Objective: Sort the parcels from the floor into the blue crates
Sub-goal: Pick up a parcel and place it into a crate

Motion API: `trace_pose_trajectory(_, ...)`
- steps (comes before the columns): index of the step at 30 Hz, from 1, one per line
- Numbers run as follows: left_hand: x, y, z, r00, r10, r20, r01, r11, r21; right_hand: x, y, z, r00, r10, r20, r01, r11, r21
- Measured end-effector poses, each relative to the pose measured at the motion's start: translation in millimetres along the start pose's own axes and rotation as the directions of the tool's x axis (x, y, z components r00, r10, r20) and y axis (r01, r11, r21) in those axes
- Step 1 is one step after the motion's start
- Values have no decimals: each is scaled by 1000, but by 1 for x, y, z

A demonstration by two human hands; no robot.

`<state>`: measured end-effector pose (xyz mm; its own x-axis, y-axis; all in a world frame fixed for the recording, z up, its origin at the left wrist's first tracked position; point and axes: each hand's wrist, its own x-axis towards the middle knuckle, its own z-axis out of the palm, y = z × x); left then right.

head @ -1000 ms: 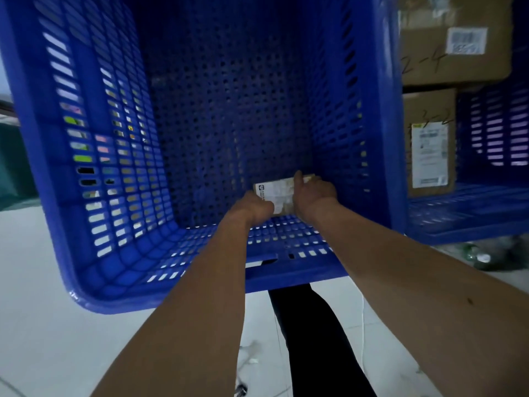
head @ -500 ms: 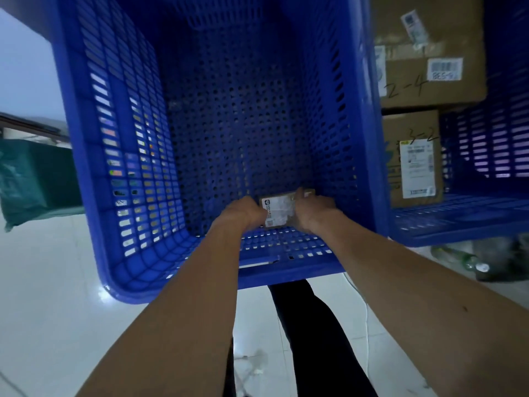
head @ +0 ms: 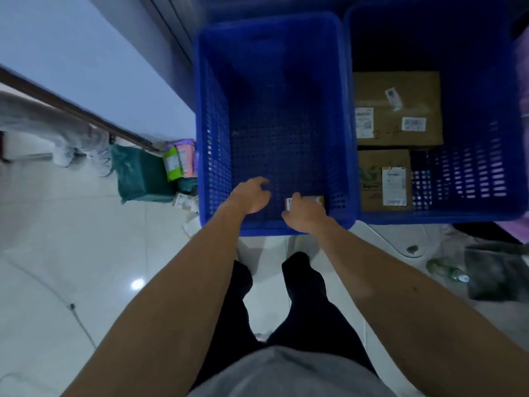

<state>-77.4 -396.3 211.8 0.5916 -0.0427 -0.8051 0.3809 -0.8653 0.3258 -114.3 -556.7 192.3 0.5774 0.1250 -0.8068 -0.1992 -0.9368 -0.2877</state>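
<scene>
We reach both arms into the perforated blue plastic crate, where the small brown cardboard parcel with a white label lies at the near right corner. Our right hand covers it, though whether the fingers pinch it we cannot tell. Our left hand hangs beside it, fingers loosely curled around nothing.

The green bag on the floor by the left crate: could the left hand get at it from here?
Probably yes. The left hand is empty, and the green bag lies on open floor outside the crate wall, nothing covering it.
</scene>
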Motion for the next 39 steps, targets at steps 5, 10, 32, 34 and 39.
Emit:
trace_pose_trajectory(5,-35,-37,-39,989,-40,-145,27,996,-87,-22,-56,2,997,-39,-62,44,995,85)
trace_pose_trajectory(10,-46,-85,-68,953,51,-299,-57,998,-12,-23,-127,16,982,-89,-165,110,986,122)
trace_pose_trajectory(32,64,-402,-88,993,-75,-94,37,934,-356,128,-321,224,994,97,-55,-86,979,187)
trace_pose_trajectory(34,99,-414,-59,994,-75,-77,42,929,-368,161,-303,250,990,140,-19,-135,977,162)
trace_pose_trajectory(39,179,-443,7,993,-116,1,106,900,-422,240,-265,297,971,215,-100,-198,968,157)
